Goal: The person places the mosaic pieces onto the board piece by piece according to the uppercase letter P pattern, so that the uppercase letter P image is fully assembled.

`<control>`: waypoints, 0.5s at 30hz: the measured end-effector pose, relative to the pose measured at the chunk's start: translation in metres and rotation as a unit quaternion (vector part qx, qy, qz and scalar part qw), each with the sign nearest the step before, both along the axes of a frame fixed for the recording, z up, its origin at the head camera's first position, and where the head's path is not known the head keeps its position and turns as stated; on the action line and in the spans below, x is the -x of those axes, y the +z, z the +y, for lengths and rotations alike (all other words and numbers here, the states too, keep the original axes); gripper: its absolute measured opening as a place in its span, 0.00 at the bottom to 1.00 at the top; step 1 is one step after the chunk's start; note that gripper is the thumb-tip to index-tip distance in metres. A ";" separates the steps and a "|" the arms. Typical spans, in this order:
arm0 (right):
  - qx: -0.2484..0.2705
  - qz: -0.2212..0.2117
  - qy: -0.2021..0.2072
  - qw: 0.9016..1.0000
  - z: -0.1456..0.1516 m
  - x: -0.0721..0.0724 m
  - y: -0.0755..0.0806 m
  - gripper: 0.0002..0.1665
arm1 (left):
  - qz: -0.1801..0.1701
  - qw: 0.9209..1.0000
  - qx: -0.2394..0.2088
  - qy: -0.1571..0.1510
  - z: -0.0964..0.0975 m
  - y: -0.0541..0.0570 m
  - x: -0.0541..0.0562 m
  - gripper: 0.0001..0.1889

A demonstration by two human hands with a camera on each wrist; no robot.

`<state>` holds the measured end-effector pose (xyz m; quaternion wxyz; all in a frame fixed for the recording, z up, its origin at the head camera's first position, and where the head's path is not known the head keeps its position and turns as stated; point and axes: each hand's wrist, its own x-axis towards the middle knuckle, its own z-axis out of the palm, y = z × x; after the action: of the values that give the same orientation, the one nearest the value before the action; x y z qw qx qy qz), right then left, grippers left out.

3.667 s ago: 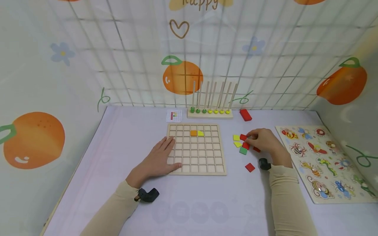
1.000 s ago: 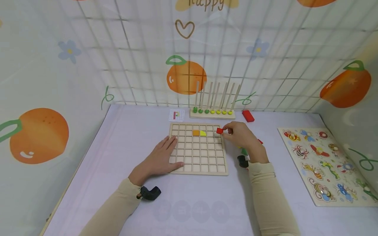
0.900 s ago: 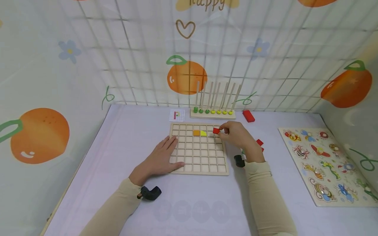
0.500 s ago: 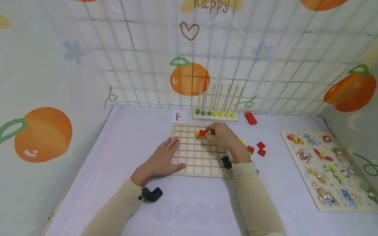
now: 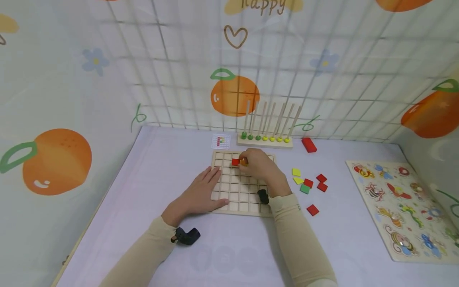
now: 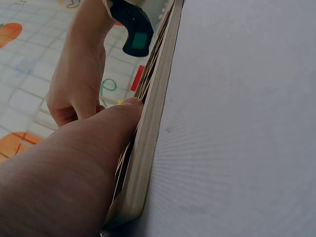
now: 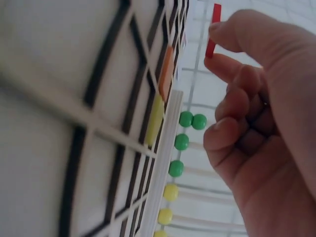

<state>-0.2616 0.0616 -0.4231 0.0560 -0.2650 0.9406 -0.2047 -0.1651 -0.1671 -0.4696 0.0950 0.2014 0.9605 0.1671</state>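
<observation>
My left hand (image 5: 201, 195) lies with extended fingers on the left side of the wooden grid board (image 5: 234, 187); its thumb (image 6: 113, 118) touches the frame's edge in the left wrist view. Between thumb and index finger, my right hand (image 5: 259, 165) pinches a thin red square tile (image 5: 235, 162) over the board's upper rows. The right wrist view has this red tile (image 7: 215, 29) raised off the grid. An orange tile (image 7: 166, 73) and a yellow tile (image 7: 155, 121) sit side by side in cells. The right fingers partly hide the orange tile (image 5: 244, 162) from the head view.
Right of the board lie yellow tiles (image 5: 296, 172), a green tile (image 5: 305, 189) and several red tiles (image 5: 312, 210). Behind it are a pattern card (image 5: 218, 142), a bead rack (image 5: 265, 140) and a red block (image 5: 309, 145). An insect puzzle (image 5: 381, 199) lies far right.
My right hand has picked a red tile from the loose group and carried it left across the board, past the yellow tile. My left hand stays on the board. The head view has shifted slightly.
</observation>
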 end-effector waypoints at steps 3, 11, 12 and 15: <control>-0.007 -0.009 -0.002 1.000 -0.003 0.002 -0.001 0.17 | -0.002 1.000 -0.003 -0.002 0.001 0.000 0.000 0.56; -0.020 -0.035 -0.022 0.999 -0.006 0.004 -0.002 0.18 | 0.006 1.000 0.001 0.002 0.000 0.000 -0.001 0.56; -0.023 -0.037 -0.023 0.999 -0.006 0.004 -0.002 0.18 | 0.006 1.000 0.003 0.002 0.000 0.000 -0.001 0.56; -0.037 -0.044 -0.026 0.998 -0.007 0.005 -0.003 0.19 | 0.005 1.000 0.005 -0.001 0.000 0.000 -0.001 0.56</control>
<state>-0.2669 0.0548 -0.4261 0.1023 -0.2291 0.9506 -0.1825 -0.1642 -0.1671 -0.4699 0.0918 0.2025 0.9616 0.1608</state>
